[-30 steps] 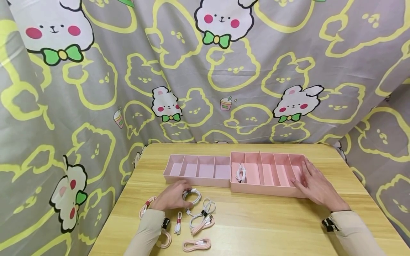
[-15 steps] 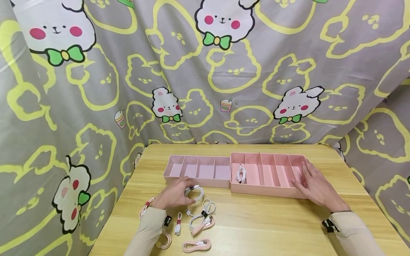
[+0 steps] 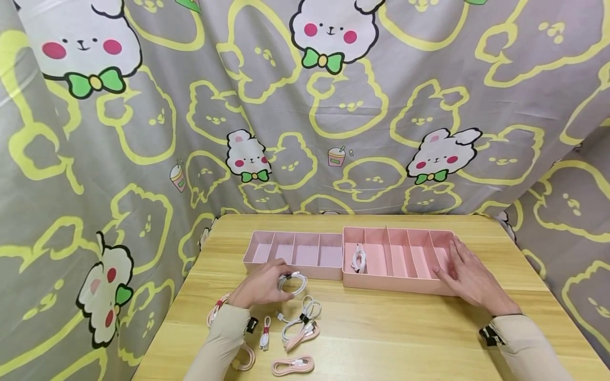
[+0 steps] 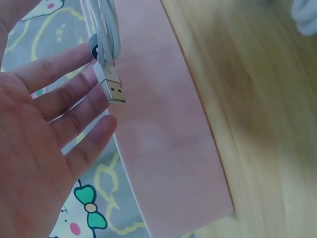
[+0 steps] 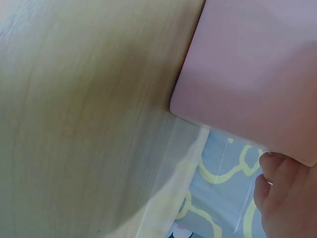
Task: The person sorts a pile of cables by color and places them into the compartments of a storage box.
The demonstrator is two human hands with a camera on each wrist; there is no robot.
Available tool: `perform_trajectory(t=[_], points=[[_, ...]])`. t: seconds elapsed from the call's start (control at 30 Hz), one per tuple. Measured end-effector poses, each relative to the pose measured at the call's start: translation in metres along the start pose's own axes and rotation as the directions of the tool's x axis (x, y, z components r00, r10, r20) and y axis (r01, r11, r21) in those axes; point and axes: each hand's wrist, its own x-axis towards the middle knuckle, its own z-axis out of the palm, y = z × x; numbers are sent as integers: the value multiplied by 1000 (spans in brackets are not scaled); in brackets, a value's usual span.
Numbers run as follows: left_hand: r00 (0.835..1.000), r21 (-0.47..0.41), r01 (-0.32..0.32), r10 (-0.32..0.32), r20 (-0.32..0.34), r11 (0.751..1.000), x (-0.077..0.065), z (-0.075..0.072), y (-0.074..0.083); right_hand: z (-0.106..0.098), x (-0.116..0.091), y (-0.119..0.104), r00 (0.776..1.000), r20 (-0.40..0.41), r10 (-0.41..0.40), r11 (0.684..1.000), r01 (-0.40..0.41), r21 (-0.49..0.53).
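Note:
My left hand (image 3: pixel 265 283) pinches a coiled white USB cable (image 3: pixel 296 286) bound with a black tie, in front of the lilac divided box (image 3: pixel 294 268). In the left wrist view the USB plug (image 4: pixel 113 90) hangs below the fingers (image 4: pixel 74 94). My right hand (image 3: pixel 473 278) rests at the right end of the pink divided box (image 3: pixel 400 283), thumb over its front wall. Inside that box's leftmost compartment lies another white cable bundle (image 3: pixel 359 259). The right wrist view shows the box's end wall (image 5: pixel 237 74) with curled fingers (image 5: pixel 285 183) at its side.
Nearer me lie a white cable with a black tie (image 3: pixel 305 317), a pink cable (image 3: pixel 293 365), a short white cable with a red tie (image 3: pixel 265 333) and more pink coils (image 3: pixel 247 357), partly under my left arm. A patterned curtain (image 3: pixel 305 106) hangs behind the wooden table (image 3: pixel 381 338).
My left hand has lifted the white cable coil and moved it slightly right and toward the boxes. My right hand has stayed on the pink box.

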Motion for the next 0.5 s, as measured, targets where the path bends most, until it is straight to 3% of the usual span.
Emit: perform_trajectory(t=[0.5], points=[[997, 37, -54, 55, -47, 998, 14, -10, 8, 0, -2, -1, 1000, -8, -2, 1000, 2, 0]])
